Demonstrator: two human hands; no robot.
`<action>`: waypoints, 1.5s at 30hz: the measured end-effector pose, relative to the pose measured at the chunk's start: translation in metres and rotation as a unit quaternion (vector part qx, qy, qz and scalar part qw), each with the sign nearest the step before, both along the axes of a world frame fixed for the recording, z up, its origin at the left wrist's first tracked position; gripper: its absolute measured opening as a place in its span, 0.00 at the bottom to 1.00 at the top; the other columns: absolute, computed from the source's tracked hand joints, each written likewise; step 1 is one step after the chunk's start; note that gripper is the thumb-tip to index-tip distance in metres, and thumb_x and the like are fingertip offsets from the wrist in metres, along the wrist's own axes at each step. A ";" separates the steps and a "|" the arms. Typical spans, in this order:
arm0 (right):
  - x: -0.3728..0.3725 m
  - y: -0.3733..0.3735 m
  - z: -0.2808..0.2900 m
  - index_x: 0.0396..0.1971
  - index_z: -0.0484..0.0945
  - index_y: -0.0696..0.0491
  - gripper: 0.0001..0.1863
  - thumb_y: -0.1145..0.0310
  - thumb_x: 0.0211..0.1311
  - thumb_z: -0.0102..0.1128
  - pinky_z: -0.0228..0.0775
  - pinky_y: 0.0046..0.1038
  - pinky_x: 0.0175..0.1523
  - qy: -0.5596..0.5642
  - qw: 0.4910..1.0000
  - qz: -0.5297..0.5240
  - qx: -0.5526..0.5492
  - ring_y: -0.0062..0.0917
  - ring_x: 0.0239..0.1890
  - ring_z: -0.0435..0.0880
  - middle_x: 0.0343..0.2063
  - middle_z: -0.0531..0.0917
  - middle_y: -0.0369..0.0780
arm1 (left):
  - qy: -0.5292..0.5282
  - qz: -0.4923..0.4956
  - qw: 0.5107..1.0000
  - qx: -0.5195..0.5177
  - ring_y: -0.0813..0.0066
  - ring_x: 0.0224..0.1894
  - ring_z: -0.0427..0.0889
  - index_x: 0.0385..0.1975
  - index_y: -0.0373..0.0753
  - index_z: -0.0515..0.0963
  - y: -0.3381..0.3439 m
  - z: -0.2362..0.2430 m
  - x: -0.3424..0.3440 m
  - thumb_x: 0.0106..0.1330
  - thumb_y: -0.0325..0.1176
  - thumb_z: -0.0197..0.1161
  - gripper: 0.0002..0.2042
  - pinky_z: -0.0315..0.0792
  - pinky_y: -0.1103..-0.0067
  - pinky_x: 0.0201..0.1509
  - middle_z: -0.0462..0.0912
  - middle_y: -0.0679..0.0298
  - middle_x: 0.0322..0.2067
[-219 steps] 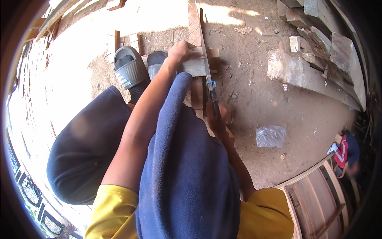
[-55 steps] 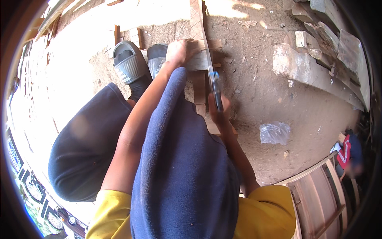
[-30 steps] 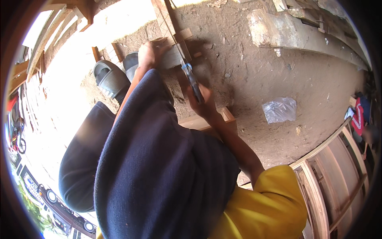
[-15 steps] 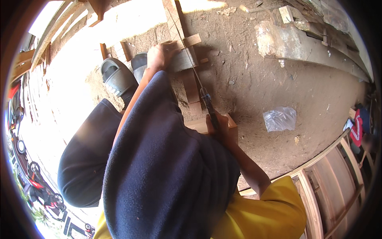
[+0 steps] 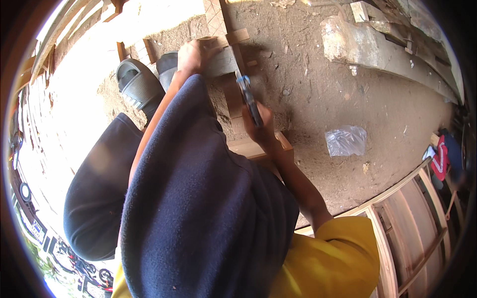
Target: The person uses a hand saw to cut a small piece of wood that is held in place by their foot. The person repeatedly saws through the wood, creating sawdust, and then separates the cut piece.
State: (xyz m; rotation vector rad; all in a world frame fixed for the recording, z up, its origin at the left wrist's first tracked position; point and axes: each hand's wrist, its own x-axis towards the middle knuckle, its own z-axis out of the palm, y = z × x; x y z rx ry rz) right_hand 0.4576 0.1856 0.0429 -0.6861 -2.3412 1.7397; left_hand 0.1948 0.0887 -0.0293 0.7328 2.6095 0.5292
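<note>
My right hand (image 5: 260, 124) is wrapped round the dark handle of a handsaw (image 5: 245, 89), which has a blue part near the blade. Its blade points away from me and lies against a short wooden piece (image 5: 237, 37). My left hand (image 5: 191, 57) grips that piece near its left end, pressing it over a greyish wood block (image 5: 222, 64). My fingertips there are partly hidden. Beneath runs a long board (image 5: 214, 17), with a darker length of wood (image 5: 233, 97) on the near side.
A wooden box-like piece (image 5: 248, 148) sits by my leg. On the dirt floor lies a clear plastic bag (image 5: 346, 141). A large weathered timber (image 5: 377, 57) stretches along the far right; a wooden frame (image 5: 412, 238) stands at the lower right. My sandalled foot (image 5: 141, 87) is at left.
The saw and my right hand have moved forward, away from me, so less blade shows on the near side of the wood. My left hand keeps its grip; the view has shifted slightly.
</note>
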 end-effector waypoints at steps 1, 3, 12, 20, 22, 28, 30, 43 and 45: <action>-0.019 -0.002 0.004 0.22 0.70 0.57 0.08 0.73 0.59 0.57 0.64 0.30 0.22 0.005 1.000 -0.016 -0.022 0.25 0.15 0.71 0.14 0.71 0.42 | -0.017 0.021 0.999 0.032 0.60 0.38 0.84 0.42 0.50 0.83 0.002 0.015 0.002 0.52 0.53 0.68 0.21 0.76 0.70 0.46 0.85 0.56 0.32; -0.011 -0.009 0.005 0.22 0.70 0.56 0.08 0.73 0.59 0.57 0.64 0.30 0.22 0.010 1.000 -0.010 0.018 0.27 0.16 0.72 0.14 0.71 0.42 | -0.015 0.022 0.997 0.078 0.59 0.38 0.84 0.43 0.51 0.83 0.001 0.010 0.005 0.52 0.53 0.68 0.21 0.76 0.69 0.46 0.84 0.56 0.32; 0.086 0.047 0.032 0.39 0.75 0.62 0.10 0.74 0.59 0.55 0.63 0.26 0.23 -0.011 0.993 0.029 0.110 0.22 0.17 0.72 0.16 0.73 0.39 | 0.054 -0.040 0.997 0.034 0.62 0.39 0.84 0.45 0.51 0.81 -0.009 0.002 0.008 0.55 0.49 0.65 0.19 0.76 0.71 0.46 0.85 0.61 0.36; 0.019 0.027 0.043 0.34 0.76 0.60 0.06 0.76 0.59 0.54 0.54 0.16 0.21 0.003 0.989 -0.147 -0.012 0.09 0.17 0.64 0.15 0.69 0.29 | 0.098 -0.092 0.987 0.090 0.59 0.50 0.77 0.45 0.44 0.80 -0.028 0.000 0.006 0.52 0.38 0.68 0.19 0.70 0.70 0.55 0.80 0.58 0.45; 0.018 0.028 0.038 0.29 0.74 0.59 0.04 0.74 0.58 0.57 0.61 0.22 0.25 -0.015 0.990 -0.137 -0.034 0.14 0.19 0.67 0.16 0.71 0.33 | 0.098 -0.099 0.986 0.086 0.59 0.50 0.76 0.45 0.44 0.80 -0.031 0.004 0.005 0.53 0.37 0.67 0.18 0.70 0.70 0.55 0.80 0.58 0.43; 0.019 0.015 0.021 0.21 0.70 0.56 0.09 0.74 0.57 0.59 0.62 0.27 0.21 0.019 0.997 -0.053 0.060 0.22 0.13 0.69 0.12 0.68 0.37 | 0.109 -0.103 0.987 0.051 0.62 0.49 0.75 0.45 0.46 0.81 -0.027 0.021 0.006 0.55 0.38 0.65 0.17 0.69 0.69 0.54 0.79 0.62 0.43; 0.018 0.011 0.017 0.19 0.69 0.56 0.10 0.75 0.57 0.59 0.62 0.28 0.20 0.020 0.997 -0.022 0.069 0.27 0.12 0.71 0.11 0.68 0.39 | 0.106 -0.088 0.989 0.048 0.64 0.49 0.75 0.45 0.48 0.81 -0.024 0.027 0.010 0.56 0.40 0.65 0.16 0.68 0.69 0.54 0.79 0.64 0.43; -0.005 -0.009 -0.001 0.19 0.67 0.55 0.12 0.72 0.58 0.60 0.61 0.30 0.19 0.072 0.994 -0.007 0.081 0.29 0.11 0.70 0.11 0.68 0.39 | 0.083 -0.053 0.988 0.116 0.63 0.50 0.75 0.43 0.44 0.81 -0.019 0.020 0.014 0.55 0.41 0.66 0.16 0.67 0.69 0.57 0.79 0.63 0.43; -0.009 -0.013 0.000 0.19 0.67 0.55 0.12 0.73 0.57 0.60 0.61 0.30 0.19 0.089 0.993 -0.011 0.075 0.29 0.11 0.70 0.11 0.68 0.39 | 0.080 -0.061 0.988 0.117 0.63 0.49 0.75 0.43 0.45 0.81 -0.017 0.024 0.015 0.56 0.40 0.66 0.15 0.67 0.70 0.57 0.80 0.63 0.43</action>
